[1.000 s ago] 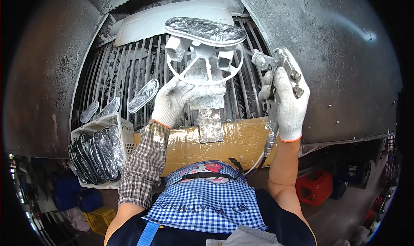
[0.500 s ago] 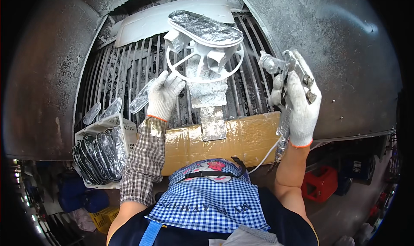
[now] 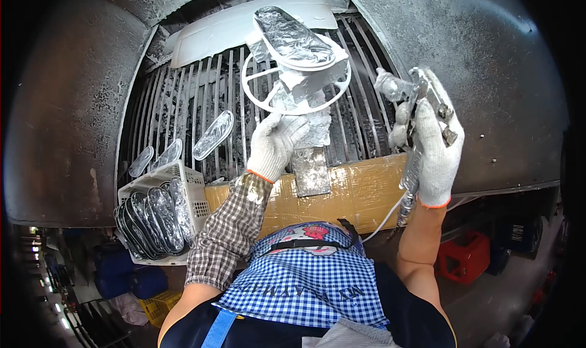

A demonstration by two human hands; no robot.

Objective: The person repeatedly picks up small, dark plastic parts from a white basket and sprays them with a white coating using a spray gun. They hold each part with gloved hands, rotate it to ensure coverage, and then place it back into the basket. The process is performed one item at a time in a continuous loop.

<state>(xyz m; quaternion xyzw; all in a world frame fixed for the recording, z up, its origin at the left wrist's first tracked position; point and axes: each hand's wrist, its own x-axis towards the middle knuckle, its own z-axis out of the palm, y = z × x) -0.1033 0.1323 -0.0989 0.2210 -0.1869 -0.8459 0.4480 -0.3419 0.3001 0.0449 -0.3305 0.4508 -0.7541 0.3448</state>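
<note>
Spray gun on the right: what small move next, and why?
Probably nudge the white wheel round with the left hand: that hand is by its near rim, and the spray gun in the right hand points toward the film-covered oval piece on top, so turning might present another side.

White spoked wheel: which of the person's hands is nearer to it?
Left. The left hand is right at the near rim of the wheel, contact unclear; the right hand is farther off, to its right, around a spray gun.
</note>
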